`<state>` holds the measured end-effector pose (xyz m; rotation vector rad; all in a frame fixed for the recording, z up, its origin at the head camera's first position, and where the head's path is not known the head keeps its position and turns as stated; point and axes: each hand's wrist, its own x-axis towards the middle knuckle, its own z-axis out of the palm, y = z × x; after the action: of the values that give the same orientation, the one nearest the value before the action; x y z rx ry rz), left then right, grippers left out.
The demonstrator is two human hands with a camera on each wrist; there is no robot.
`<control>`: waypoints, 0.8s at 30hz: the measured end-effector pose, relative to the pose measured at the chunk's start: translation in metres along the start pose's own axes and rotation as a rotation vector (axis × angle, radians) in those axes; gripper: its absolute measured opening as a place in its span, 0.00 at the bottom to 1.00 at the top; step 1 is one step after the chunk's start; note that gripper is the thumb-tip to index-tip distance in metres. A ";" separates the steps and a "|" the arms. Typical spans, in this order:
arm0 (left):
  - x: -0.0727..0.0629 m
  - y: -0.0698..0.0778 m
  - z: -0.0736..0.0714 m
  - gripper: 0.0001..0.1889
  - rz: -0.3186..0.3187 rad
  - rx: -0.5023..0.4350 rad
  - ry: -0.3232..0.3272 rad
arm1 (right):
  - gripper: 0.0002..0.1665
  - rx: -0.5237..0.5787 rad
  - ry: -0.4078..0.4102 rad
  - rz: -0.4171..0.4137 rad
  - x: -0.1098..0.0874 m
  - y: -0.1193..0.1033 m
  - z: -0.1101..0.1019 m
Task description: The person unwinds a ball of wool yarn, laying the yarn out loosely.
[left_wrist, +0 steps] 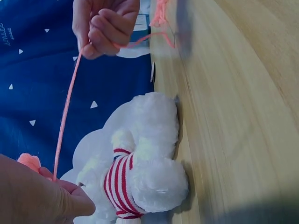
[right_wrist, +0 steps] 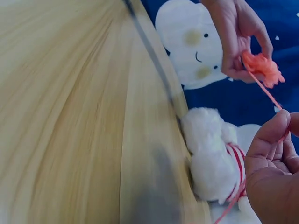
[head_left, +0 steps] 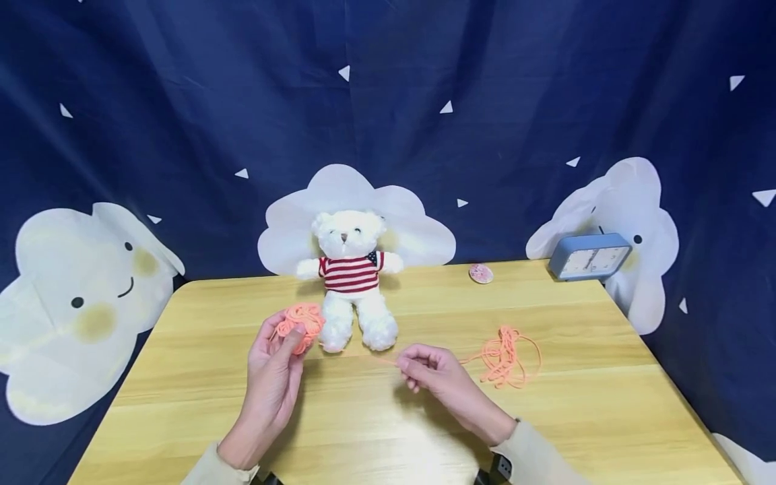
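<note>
I'm watching the left hand (head_left: 275, 374) pinching a coral yarn bundle (head_left: 304, 319), a white bear (head_left: 350, 275) sitting behind the taut strand (left_wrist: 66, 109), and the right hand (head_left: 441, 376) pinching that strand, loose yarn (head_left: 504, 357) trailing rightward. I'm judging this as winding; the next move is probably calling for wrapping strand around bundle.

Curtain (head_left: 400, 135): deep blue cloth, softly creased, filling the whole view behind the table and down both its sides.
Clouds: three big pale ones I can see, the left cloud (head_left: 54, 269) smiling with yellow cheeks, the middle cloud (head_left: 339, 188), and the right cloud (head_left: 642, 195).
Triangles (head_left: 446, 108): small, white, scattered.
Tabletop (head_left: 358, 411): light wood grain, rounded far-left corner.
Light: a bright glare (head_left: 418, 455) near the front edge.
</note>
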<state>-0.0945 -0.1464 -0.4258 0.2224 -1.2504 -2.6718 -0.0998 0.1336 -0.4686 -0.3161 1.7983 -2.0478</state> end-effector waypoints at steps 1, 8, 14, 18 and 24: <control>0.000 0.000 0.000 0.17 0.000 0.007 0.010 | 0.07 0.005 0.011 0.002 -0.002 0.000 -0.004; -0.001 0.000 -0.004 0.17 0.003 0.007 -0.005 | 0.07 0.046 0.089 0.016 -0.015 0.000 -0.027; -0.002 0.002 -0.009 0.16 -0.002 -0.006 -0.031 | 0.06 0.076 0.145 0.020 -0.018 -0.001 -0.040; -0.002 0.004 -0.011 0.17 -0.002 -0.026 -0.028 | 0.06 0.082 0.185 0.011 -0.020 -0.004 -0.046; -0.003 0.007 -0.015 0.17 0.010 -0.052 -0.044 | 0.06 0.091 0.228 -0.025 -0.027 -0.009 -0.056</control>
<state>-0.0881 -0.1617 -0.4296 0.1502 -1.1894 -2.7111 -0.1010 0.1966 -0.4657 -0.0807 1.8284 -2.2529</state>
